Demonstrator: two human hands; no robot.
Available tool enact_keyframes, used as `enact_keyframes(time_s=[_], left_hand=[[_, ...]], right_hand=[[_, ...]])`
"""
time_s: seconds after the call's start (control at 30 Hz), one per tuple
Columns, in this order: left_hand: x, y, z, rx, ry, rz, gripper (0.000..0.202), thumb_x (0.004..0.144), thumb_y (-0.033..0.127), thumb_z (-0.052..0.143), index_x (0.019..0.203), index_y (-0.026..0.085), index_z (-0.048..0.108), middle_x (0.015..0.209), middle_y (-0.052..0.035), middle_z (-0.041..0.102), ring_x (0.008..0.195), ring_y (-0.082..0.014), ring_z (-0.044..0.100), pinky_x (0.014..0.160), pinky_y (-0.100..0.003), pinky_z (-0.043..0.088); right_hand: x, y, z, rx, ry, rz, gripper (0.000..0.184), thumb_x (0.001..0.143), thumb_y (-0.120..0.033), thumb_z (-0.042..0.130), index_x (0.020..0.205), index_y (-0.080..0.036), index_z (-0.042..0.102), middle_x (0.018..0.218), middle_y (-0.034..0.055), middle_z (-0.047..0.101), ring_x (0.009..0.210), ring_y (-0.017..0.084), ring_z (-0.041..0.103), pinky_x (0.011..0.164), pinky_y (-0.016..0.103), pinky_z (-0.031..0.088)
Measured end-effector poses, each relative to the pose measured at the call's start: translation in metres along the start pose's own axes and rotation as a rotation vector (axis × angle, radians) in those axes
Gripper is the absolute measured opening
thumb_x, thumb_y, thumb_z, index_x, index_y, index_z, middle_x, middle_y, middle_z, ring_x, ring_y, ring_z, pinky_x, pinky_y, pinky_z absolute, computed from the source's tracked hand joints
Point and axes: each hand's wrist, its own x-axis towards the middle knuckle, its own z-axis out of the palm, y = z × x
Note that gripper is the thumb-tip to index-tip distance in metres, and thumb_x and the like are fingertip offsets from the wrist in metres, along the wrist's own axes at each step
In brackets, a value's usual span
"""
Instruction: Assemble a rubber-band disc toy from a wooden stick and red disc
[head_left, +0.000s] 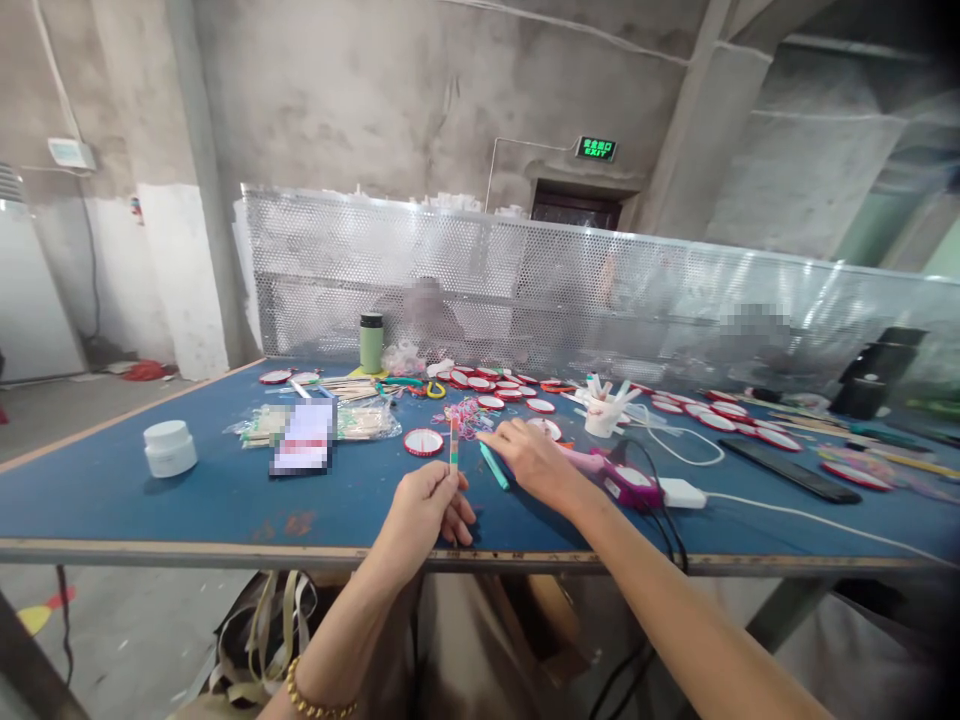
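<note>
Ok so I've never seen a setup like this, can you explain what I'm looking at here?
There's no machine here: these are a person's two bare hands. The one picture comes from a camera worn on that person's head, looking forward and down, so the forearms enter from the bottom.

The left hand holds a thin striped stick upright. The right hand is at a teal pen; I can't tell whether it grips it.

On the blue table are a white jar, a green bottle, many red-rimmed discs and a white cup of pen-like sticks. Behind stands a perforated metal screen.
</note>
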Motion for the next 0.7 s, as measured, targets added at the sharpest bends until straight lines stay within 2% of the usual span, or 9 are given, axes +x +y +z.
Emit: enact_keyframes(time_s=[0.13, 0.2, 0.27, 0.4, 0.53, 0.7], left_hand=[[0.0, -0.001, 0.0, -0.023, 0.009, -0.004, 0.041, 0.083, 0.056, 0.053, 0.082, 0.016, 0.052, 0.061, -0.0037, 0.066, 0.044, -0.0133, 0.062, 0.041, -0.02, 0.039], [0.0, -0.001, 0.0, -0.028, 0.013, -0.007, 0.04, 0.084, 0.055, 0.053, 0.082, 0.015, 0.052, 0.061, -0.0035, 0.066, 0.044, -0.0131, 0.062, 0.041, -0.019, 0.039], [-0.001, -0.001, 0.0, -0.018, 0.014, -0.01, 0.039, 0.084, 0.054, 0.052, 0.083, 0.015, 0.052, 0.062, -0.0034, 0.066, 0.044, -0.013, 0.062, 0.041, -0.019, 0.039], [-0.001, 0.0, 0.0, 0.027, 0.001, -0.003, 0.033, 0.086, 0.049, 0.049, 0.083, 0.015, 0.051, 0.062, -0.0031, 0.066, 0.044, -0.0127, 0.062, 0.041, -0.019, 0.039], [-0.002, 0.0, 0.0, 0.034, 0.007, 0.004, 0.036, 0.087, 0.051, 0.048, 0.083, 0.016, 0.051, 0.062, -0.0036, 0.067, 0.044, -0.0128, 0.062, 0.042, -0.019, 0.04], [0.0, -0.002, 0.0, 0.013, -0.014, 0.009, 0.036, 0.086, 0.052, 0.05, 0.083, 0.016, 0.051, 0.062, -0.0032, 0.066, 0.044, -0.0129, 0.062, 0.042, -0.019, 0.04]], right_hand=[[0.0, 0.024, -0.022, 0.087, 0.118, 0.239, 0.033, 0.096, -0.013, 0.042, 0.12, -0.015, 0.064, 0.107, 0.0102, 0.066, 0.1, 0.02, 0.057, 0.088, 0.029, 0.041], [0.002, 0.033, -0.031, 0.118, 0.085, 0.392, 0.029, 0.096, -0.019, 0.043, 0.112, -0.017, 0.067, 0.109, 0.0082, 0.068, 0.101, 0.019, 0.06, 0.087, 0.028, 0.042], [0.005, 0.035, -0.036, 0.124, 0.001, 0.485, 0.027, 0.096, -0.024, 0.045, 0.102, -0.02, 0.071, 0.1, 0.0059, 0.072, 0.095, 0.019, 0.064, 0.081, 0.027, 0.043], [0.016, 0.022, -0.029, 0.124, -0.122, 0.504, 0.025, 0.092, -0.026, 0.048, 0.089, -0.021, 0.073, 0.086, 0.0055, 0.074, 0.083, 0.019, 0.068, 0.069, 0.025, 0.043], [0.026, 0.003, -0.013, 0.113, -0.232, 0.472, 0.025, 0.091, -0.028, 0.051, 0.081, -0.018, 0.072, 0.087, 0.0108, 0.074, 0.086, 0.023, 0.069, 0.072, 0.028, 0.044], [0.029, -0.008, -0.004, 0.093, -0.308, 0.45, 0.02, 0.09, -0.02, 0.05, 0.095, -0.015, 0.069, 0.102, 0.0165, 0.071, 0.098, 0.027, 0.067, 0.078, 0.034, 0.045]])
